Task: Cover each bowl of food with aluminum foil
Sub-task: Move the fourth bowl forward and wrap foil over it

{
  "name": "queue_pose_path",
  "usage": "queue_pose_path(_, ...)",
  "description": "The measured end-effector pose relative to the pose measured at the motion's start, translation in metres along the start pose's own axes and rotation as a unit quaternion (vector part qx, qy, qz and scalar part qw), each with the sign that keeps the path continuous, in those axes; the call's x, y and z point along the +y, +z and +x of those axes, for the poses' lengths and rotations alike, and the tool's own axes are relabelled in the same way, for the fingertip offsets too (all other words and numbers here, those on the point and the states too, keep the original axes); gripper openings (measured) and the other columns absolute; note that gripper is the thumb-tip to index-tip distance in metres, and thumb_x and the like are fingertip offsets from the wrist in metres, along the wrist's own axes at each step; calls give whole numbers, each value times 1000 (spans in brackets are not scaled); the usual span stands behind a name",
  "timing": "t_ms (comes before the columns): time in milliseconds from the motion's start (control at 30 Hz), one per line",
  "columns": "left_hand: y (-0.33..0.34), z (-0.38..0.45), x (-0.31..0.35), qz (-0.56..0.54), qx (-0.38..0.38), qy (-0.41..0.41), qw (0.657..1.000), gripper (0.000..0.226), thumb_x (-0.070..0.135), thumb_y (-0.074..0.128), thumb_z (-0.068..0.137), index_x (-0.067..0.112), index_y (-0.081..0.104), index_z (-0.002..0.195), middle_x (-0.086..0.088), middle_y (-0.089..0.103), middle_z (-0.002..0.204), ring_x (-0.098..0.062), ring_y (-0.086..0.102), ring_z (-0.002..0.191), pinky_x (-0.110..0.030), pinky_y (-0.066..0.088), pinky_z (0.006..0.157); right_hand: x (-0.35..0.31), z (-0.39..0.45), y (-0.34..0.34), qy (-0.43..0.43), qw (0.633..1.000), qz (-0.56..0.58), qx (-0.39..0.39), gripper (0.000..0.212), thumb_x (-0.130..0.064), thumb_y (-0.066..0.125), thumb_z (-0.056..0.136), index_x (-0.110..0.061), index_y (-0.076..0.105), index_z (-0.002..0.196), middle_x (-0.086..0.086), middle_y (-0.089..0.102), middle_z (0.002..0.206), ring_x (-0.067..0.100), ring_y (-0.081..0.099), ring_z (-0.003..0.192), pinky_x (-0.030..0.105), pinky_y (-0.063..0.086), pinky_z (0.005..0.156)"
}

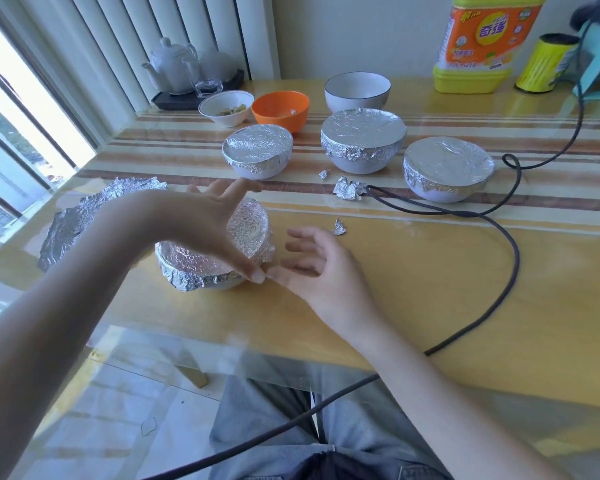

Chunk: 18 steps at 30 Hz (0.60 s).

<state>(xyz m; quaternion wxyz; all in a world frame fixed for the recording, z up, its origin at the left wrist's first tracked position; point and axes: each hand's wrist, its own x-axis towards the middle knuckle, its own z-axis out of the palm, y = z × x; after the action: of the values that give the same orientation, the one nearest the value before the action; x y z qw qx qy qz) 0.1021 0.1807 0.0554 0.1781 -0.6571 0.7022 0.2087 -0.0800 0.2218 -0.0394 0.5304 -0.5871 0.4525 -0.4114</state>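
Tabletop: foil-covered bowl beneath left fingers

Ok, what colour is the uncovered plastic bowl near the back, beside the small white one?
Orange: the plastic bowl shows clearly in the head view, the only view.

i see a home dining spot: a glass-topped table by a window with blinds, a white teapot on a tray, dish soap, bowls.
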Motion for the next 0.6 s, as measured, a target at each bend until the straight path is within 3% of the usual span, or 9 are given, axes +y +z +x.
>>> queue_pose_path(167, -3, -3, -8, 15, -15, 17, 1000, 137, 92, 60, 17, 71, -11, 132, 29, -33, 148, -19, -36, 140, -66, -5, 112, -6, 16, 9, -61, 998, -26, 20, 32, -14, 83, 72, -10, 66, 99, -3, 70, 87, 9, 68, 78, 19, 54, 75)
queue_pose_path(233, -5, -2, -13, 21, -25, 53, 998, 131, 89, 66, 19, 78, -9, 126, 34, -29, 148, -15, -30, 143, -64, -2, 115, -5, 20, 11, -64, 997, -32, 31, 27, -11, 83, 71, -10, 67, 93, 2, 72, 83, 11, 68, 75, 23, 56, 75)
queue_pose_path(367, -4, 2, -20, -4, -39, 88, 995, 119, 90, 69, 15, 85, 6, 116, 37, 0, 150, -14, 5, 148, -55, 18, 117, -6, 25, 4, -37, 999, -7, 3, 25, -8, 83, 71, -9, 69, 90, 5, 73, 83, 12, 69, 75, 21, 56, 76)
queue_pose_path(600, -5, 2, -17, -10, -41, 86, 995, 120, 89, 67, 9, 84, 10, 114, 41, 6, 143, -12, 9, 144, -55, 20, 116, -9, 28, 2, 15, 998, 50, -23, 16, -2, 77, 77, -7, 70, 90, 7, 71, 86, 10, 64, 76, 25, 57, 78)
